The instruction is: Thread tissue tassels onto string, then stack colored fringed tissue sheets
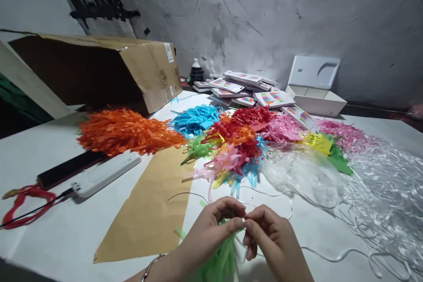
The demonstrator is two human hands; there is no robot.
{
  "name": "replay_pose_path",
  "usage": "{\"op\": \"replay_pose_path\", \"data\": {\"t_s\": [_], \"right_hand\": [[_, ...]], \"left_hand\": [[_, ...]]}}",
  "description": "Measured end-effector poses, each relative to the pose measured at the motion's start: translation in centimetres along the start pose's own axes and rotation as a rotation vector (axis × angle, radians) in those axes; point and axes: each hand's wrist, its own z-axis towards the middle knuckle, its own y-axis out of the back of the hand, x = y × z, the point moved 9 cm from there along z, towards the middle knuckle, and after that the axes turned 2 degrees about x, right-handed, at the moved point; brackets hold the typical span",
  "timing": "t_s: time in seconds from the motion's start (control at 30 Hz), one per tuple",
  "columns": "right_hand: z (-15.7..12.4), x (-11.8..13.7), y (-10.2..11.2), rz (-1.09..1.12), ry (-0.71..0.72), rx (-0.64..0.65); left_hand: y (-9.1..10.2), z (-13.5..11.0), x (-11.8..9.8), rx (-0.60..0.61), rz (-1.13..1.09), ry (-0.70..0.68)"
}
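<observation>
My left hand (220,224) is closed, thumb and fingertips pinched, near the front middle of the table. A light green paper tassel (220,261) hangs in fringed strips below it, and some green shows inside the curl of its fingers. My right hand (272,240) is pinched too, its fingertips touching those of my left. What lies between the fingertips is small and mostly covered; a bit of red shows there. Thin white cord (333,259) runs over the table to the right of my hands.
Orange (122,130), blue (196,119) and red (253,116) tassels lie beyond my hands. A white power bank-like device (107,174) and brown paper (152,211) sit left. Flat packs (231,84), a cardboard box (155,75), a white box (317,99) and silvery strands (390,189) surround.
</observation>
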Motion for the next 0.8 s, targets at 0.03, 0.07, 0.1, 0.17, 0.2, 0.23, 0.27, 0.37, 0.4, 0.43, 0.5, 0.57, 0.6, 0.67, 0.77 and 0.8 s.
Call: {"op": "replay_pose_path", "data": {"t_s": [0.03, 0.07, 0.1, 0.17, 0.2, 0.23, 0.27, 0.37, 0.4, 0.43, 0.5, 0.57, 0.6, 0.67, 0.77, 0.8], "right_hand": [[0.0, 0.0, -0.3, -0.051, 0.017, 0.008], [0.1, 0.1, -0.6, -0.122, 0.042, 0.015], [0.3, 0.3, -0.9, -0.216, 0.079, 0.018], [0.5, 1.2, -0.9, -0.452, 0.178, -0.001], [0.5, 1.6, -0.3, -0.578, 0.221, -0.011], [0.5, 1.9, 0.6, -0.699, 0.251, -0.010], [0.3, 2.1, 2.0, -0.809, 0.267, -0.005], [-0.9, 3.0, 9.3, -1.140, 0.268, -0.114], [-1.8, 4.2, 12.3, -1.279, 0.284, -0.287], [-2.7, 5.4, 14.6, -1.431, 0.288, -0.474], [-4.2, 7.8, 15.0, -1.628, 0.426, -0.717], [-4.2, 8.7, 9.7, -1.590, 0.739, -0.543], [-3.8, 8.8, 6.5, -1.484, 0.840, -0.402], [-2.6, 8.4, 0.8, -1.227, 0.880, -0.121], [-0.5, 7.5, -2.7, -0.918, 0.719, 0.027], [0.0, 7.1, -2.5, -0.856, 0.657, 0.016]], "left_hand": [[0.0, 0.0, -0.2, -0.005, 0.011, -0.016], [-0.1, 0.0, -0.5, -0.005, 0.027, -0.035], [0.0, 0.0, -0.8, -0.010, 0.052, -0.057], [0.8, 0.2, -1.7, -0.074, 0.113, -0.110], [1.9, 0.4, -2.3, -0.149, 0.132, -0.147], [3.3, 0.5, -3.0, -0.244, 0.138, -0.189], [5.0, 0.5, -3.6, -0.343, 0.129, -0.229], [9.2, 0.4, -5.3, -0.543, 0.079, -0.331], [9.9, 0.3, -5.8, -0.567, 0.078, -0.356], [10.2, 0.2, -6.3, -0.575, 0.087, -0.373], [9.5, -0.1, -7.0, -0.549, 0.121, -0.389], [6.7, -0.5, -7.6, -0.438, 0.248, -0.401], [4.9, -0.7, -7.8, -0.362, 0.335, -0.412], [1.5, -1.1, -8.0, -0.215, 0.496, -0.434], [-0.2, -0.9, -7.8, -0.066, 0.575, -0.391], [0.5, -0.3, -7.7, -0.062, 0.570, -0.343]]}}
